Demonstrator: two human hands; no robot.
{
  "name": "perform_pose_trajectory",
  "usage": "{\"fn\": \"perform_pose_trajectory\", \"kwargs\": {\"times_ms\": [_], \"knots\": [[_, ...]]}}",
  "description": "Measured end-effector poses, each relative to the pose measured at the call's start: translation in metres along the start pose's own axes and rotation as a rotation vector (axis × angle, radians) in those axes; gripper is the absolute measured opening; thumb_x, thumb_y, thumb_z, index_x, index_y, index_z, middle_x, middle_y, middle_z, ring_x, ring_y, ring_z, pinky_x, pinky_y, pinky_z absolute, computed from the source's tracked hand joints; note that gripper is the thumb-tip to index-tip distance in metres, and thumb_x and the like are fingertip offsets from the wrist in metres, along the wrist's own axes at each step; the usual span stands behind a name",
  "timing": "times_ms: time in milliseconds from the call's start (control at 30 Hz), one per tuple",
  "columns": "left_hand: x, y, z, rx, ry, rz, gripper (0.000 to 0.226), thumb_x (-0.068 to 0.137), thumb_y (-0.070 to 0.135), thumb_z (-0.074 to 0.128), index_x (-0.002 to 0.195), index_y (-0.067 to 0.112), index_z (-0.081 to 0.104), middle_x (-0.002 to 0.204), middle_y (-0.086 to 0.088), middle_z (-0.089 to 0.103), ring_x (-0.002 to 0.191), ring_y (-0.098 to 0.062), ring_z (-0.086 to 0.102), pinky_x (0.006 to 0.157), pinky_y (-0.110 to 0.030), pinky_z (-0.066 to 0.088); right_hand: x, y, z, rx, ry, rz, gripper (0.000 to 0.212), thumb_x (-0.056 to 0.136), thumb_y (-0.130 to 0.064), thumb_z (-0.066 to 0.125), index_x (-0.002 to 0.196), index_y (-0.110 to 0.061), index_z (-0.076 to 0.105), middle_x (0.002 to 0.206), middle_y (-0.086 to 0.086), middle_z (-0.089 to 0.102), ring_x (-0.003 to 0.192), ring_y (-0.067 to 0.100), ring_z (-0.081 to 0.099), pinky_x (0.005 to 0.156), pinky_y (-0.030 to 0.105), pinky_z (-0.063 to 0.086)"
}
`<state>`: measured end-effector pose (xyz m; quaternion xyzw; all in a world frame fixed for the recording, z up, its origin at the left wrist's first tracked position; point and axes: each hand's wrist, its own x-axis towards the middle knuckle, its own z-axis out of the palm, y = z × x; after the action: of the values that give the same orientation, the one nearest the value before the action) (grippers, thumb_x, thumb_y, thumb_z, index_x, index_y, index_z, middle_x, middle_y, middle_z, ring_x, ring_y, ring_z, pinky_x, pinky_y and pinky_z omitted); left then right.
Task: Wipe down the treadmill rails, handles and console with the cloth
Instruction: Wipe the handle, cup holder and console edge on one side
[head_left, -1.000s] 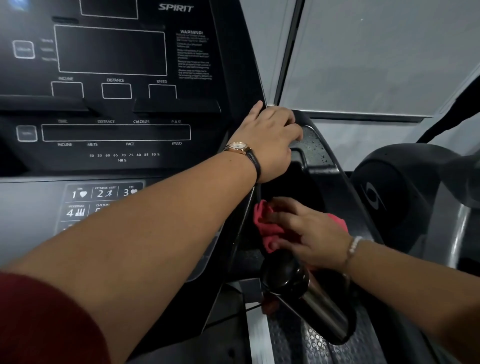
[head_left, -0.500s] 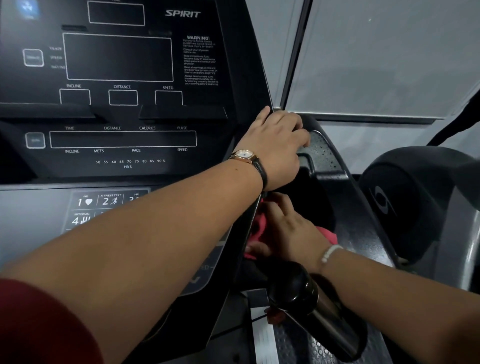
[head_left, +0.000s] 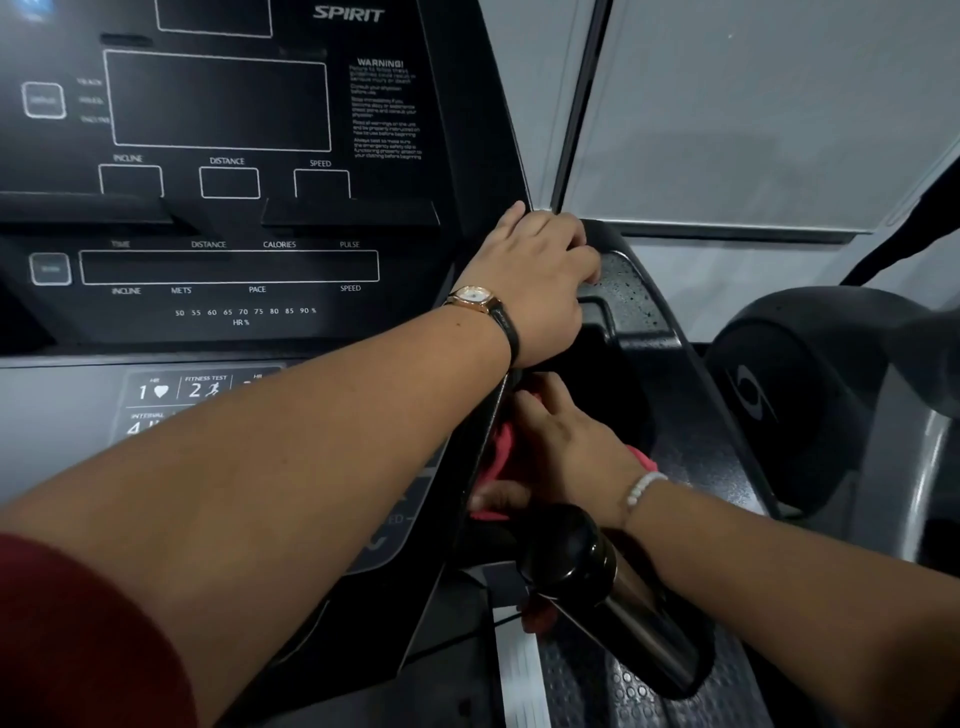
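- While it reaches across, the left hand curls its fingers over the speckled black handle.
- The right hand lies spread on the crumpled pink cloth, maybe pressing it.
- The cloth sits low beside the dark console, mostly hidden.

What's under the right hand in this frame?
A pink cloth, pressed flat by the right hand; its edges show on both sides of the hand. The cloth's middle and whatever lies beneath it are covered. The left hand grips the handle above.
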<state>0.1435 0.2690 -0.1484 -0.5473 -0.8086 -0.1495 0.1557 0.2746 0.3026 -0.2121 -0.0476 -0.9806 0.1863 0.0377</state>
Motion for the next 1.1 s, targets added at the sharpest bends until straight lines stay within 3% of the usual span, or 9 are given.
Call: {"fn": "perform_pose_trajectory", "kwargs": {"times_ms": [100, 200, 300, 467, 667, 733, 867, 967, 1100], "knots": [[0.000, 0.000, 0.001, -0.009, 0.002, -0.004, 0.033, 0.087, 0.022, 0.045, 0.117, 0.029, 0.057, 0.122, 0.006, 0.045, 0.126, -0.017, 0.034, 0.117, -0.039, 0.001, -0.003, 0.009, 0.001, 0.061, -0.022, -0.047, 0.099, 0.057, -0.075, 0.056, 0.132, -0.012, 0.041, 0.138, 0.009, 0.030, 0.109, 0.028, 0.053, 0.086, 0.041, 0.051], [0.000, -0.001, 0.000, -0.010, 0.000, -0.001, 0.033, 0.087, 0.022, 0.045, 0.117, 0.029, 0.057, 0.122, 0.006, 0.045, 0.126, -0.017, 0.034, 0.117, -0.039, 0.002, -0.006, 0.021, 0.006, 0.018, -0.093, -0.133, 0.092, 0.069, -0.050, 0.070, 0.140, -0.007, 0.032, 0.145, 0.015, 0.023, 0.126, 0.034, 0.041, 0.102, 0.045, 0.041], [0.001, -0.001, 0.001, -0.001, -0.005, 0.005, 0.033, 0.087, 0.023, 0.045, 0.118, 0.028, 0.057, 0.123, 0.005, 0.045, 0.126, -0.018, 0.034, 0.117, -0.039, 0.001, -0.005, 0.016, 0.010, 0.009, -0.030, -0.116, 0.077, 0.075, -0.045, 0.062, 0.137, -0.007, 0.035, 0.141, 0.016, 0.027, 0.118, 0.035, 0.047, 0.098, 0.045, 0.044], [0.001, -0.001, 0.001, -0.027, 0.007, 0.000, 0.033, 0.087, 0.021, 0.045, 0.116, 0.028, 0.057, 0.121, 0.006, 0.045, 0.125, -0.017, 0.035, 0.117, -0.039, 0.002, 0.003, -0.003, 0.000, 0.167, -0.012, 0.074, 0.106, 0.037, -0.072, 0.074, 0.125, -0.019, 0.046, 0.127, 0.002, 0.034, 0.108, 0.022, 0.049, 0.093, 0.040, 0.048], [0.000, -0.005, -0.001, -0.164, 0.023, -0.018, 0.030, 0.088, 0.021, 0.047, 0.116, 0.029, 0.056, 0.120, 0.009, 0.045, 0.125, -0.013, 0.035, 0.116, -0.035, 0.000, -0.007, 0.008, -0.017, 0.457, -0.128, 0.009, 0.057, 0.049, -0.052, 0.081, 0.100, -0.028, 0.070, 0.114, -0.010, 0.044, 0.110, 0.004, 0.047, 0.101, 0.018, 0.039], [0.002, -0.008, -0.002, -0.210, 0.011, -0.031, 0.030, 0.088, 0.025, 0.049, 0.117, 0.031, 0.055, 0.121, 0.011, 0.046, 0.126, -0.012, 0.036, 0.115, -0.033, 0.000, -0.012, 0.008, -0.025, 0.521, -0.177, -0.032, 0.043, 0.059, -0.033, 0.084, 0.098, -0.023, 0.070, 0.114, -0.007, 0.048, 0.110, 0.004, 0.049, 0.101, 0.017, 0.039], [0.002, -0.013, -0.010, -0.446, -0.011, -0.080, 0.026, 0.089, 0.023, 0.054, 0.114, 0.029, 0.058, 0.118, 0.012, 0.050, 0.117, -0.007, 0.042, 0.117, -0.033, 0.012, -0.003, -0.002, -0.036, 0.783, 0.044, 0.069, 0.041, 0.056, -0.011, 0.078, 0.084, -0.036, 0.062, 0.097, 0.001, 0.059, 0.081, 0.016, 0.060, 0.080, 0.033, 0.052], [0.000, -0.018, -0.017, -0.759, 0.011, -0.180, 0.022, 0.091, 0.015, 0.054, 0.109, 0.024, 0.061, 0.111, 0.011, 0.054, 0.105, -0.003, 0.049, 0.100, -0.022, 0.037, 0.007, -0.013, -0.036, 0.600, 0.364, 0.174, 0.034, 0.057, -0.015, 0.082, 0.069, -0.034, 0.057, 0.089, 0.003, 0.053, 0.073, 0.003, 0.050, 0.071, 0.014, 0.043], [0.001, -0.021, -0.021, -0.802, -0.108, -0.195, 0.020, 0.096, 0.021, 0.048, 0.111, 0.026, 0.059, 0.119, 0.006, 0.054, 0.110, -0.005, 0.049, 0.094, -0.018, 0.037, 0.001, -0.028, -0.043, 0.472, 0.143, 0.033, 0.040, 0.048, -0.024, 0.091, 0.061, -0.041, 0.058, 0.080, -0.011, 0.042, 0.070, -0.005, 0.045, 0.066, 0.006, 0.037]]}}
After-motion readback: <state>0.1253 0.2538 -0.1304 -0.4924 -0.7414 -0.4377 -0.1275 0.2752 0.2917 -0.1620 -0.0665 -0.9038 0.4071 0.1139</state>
